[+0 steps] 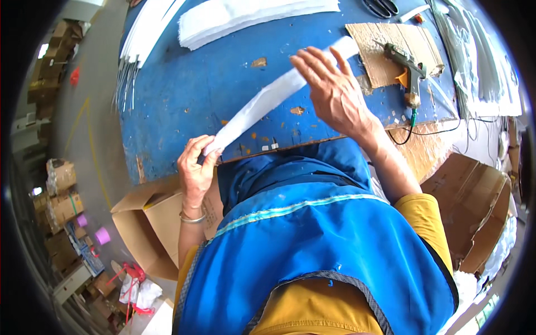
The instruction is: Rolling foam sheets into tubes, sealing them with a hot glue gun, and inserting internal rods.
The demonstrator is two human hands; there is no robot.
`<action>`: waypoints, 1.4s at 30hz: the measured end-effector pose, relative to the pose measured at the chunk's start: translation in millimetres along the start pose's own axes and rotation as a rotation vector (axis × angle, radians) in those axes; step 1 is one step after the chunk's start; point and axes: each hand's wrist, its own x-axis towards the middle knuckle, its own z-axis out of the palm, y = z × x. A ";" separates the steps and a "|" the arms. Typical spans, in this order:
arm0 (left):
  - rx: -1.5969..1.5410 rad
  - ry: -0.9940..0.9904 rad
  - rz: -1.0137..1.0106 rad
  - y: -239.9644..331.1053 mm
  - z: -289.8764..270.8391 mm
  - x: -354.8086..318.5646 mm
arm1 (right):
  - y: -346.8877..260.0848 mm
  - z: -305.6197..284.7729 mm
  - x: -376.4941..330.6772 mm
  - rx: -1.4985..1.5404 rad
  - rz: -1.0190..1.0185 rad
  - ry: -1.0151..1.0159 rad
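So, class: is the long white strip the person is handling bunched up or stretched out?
Stretched out. The white strip runs straight across the blue table, pinched by the left hand, the right hand flat on it.

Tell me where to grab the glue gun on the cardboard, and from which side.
Grip the glue gun by its grey body, coming from above and the near side. It lies flat on the cardboard sheet, with its orange trigger facing the right hand. Its cord trails off the blue table edge, so avoid the tail end.
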 end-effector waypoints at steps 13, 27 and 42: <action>-0.033 0.037 0.062 -23.6 0.2 9.9 | -18.7 27.2 -1.4 0.102 -0.051 -0.090; -0.056 0.031 -0.022 -28.4 -0.2 18.8 | -24.4 15.6 22.6 0.345 -0.088 -0.025; 0.001 0.090 -0.033 -24.5 6.3 17.1 | 11.3 -65.9 -23.8 0.330 0.124 0.671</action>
